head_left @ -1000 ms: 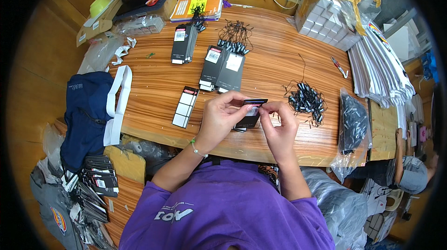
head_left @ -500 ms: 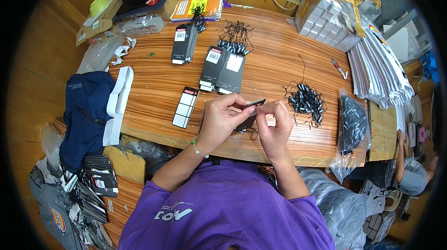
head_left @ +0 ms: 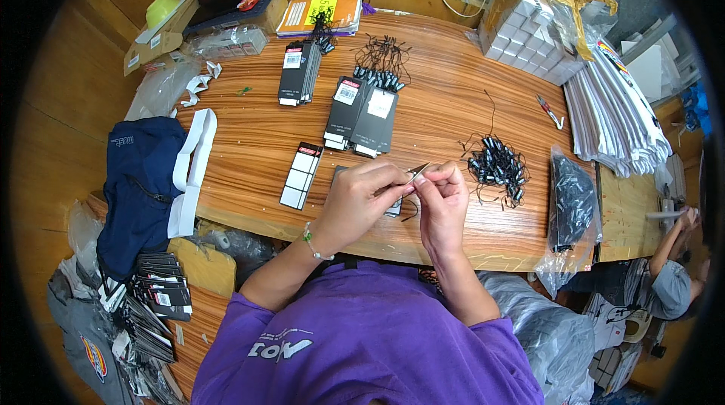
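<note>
Near the front edge of the table, my left hand [head_left: 362, 200] pinches a black hang tag [head_left: 417, 169], seen almost edge-on. My right hand [head_left: 441, 205] meets it from the other side, thumb and fingertips closed on the tag's edge. A thin black cord [head_left: 411, 211] dangles below, between the hands; whether my right fingers also grip it is too small to tell. Right of my hands lies a heap of black cords with small fasteners [head_left: 497, 169]. A card with white panels [head_left: 301, 176] rests left of my left hand. Beyond it are stacked corded hang tags [head_left: 361, 114].
Another bundle of tags [head_left: 296, 73] lies farther back. At right are a clear bag of black pieces [head_left: 572, 201], small snips [head_left: 550, 111], a stack of white sheets [head_left: 613, 114] and wrapped white boxes [head_left: 521, 39]. Navy fabric [head_left: 140, 178] hangs at left. A co-worker [head_left: 668, 284] is at far right.
The tag in my hands has turned from showing its dark face to nearly edge-on. My right fingers have closed nearer to my left ones. The co-worker's hands have moved.
</note>
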`<move>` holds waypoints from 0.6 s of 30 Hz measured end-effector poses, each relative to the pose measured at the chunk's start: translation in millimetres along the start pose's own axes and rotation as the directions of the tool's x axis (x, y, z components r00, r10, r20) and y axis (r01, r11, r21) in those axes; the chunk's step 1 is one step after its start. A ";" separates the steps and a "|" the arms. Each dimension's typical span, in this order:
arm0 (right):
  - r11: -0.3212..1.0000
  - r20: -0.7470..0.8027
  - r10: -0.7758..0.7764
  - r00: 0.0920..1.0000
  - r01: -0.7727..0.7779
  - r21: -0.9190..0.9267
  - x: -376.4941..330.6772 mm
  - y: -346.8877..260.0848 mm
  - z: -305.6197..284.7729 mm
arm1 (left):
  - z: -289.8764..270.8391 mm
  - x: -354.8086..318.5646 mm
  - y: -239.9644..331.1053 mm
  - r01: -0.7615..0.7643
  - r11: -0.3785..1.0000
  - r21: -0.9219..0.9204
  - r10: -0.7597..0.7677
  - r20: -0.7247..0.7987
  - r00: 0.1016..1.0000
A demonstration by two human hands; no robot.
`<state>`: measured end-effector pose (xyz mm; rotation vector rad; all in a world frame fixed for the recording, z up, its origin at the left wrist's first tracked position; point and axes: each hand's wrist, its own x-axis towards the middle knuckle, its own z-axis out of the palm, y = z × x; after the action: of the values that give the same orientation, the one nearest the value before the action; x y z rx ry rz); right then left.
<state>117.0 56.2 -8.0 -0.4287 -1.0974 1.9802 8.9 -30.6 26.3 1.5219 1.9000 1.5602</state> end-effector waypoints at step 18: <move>0.933 0.197 0.251 0.948 -0.183 -0.311 12.2 -27.3 -13.7 | -10.8 4.5 -4.5 -0.447 0.804 0.391 0.456 0.075 0.887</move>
<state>131.5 81.3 7.8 -0.4976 -1.5599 2.1089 -3.2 -32.5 28.7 2.2874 2.0655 1.4042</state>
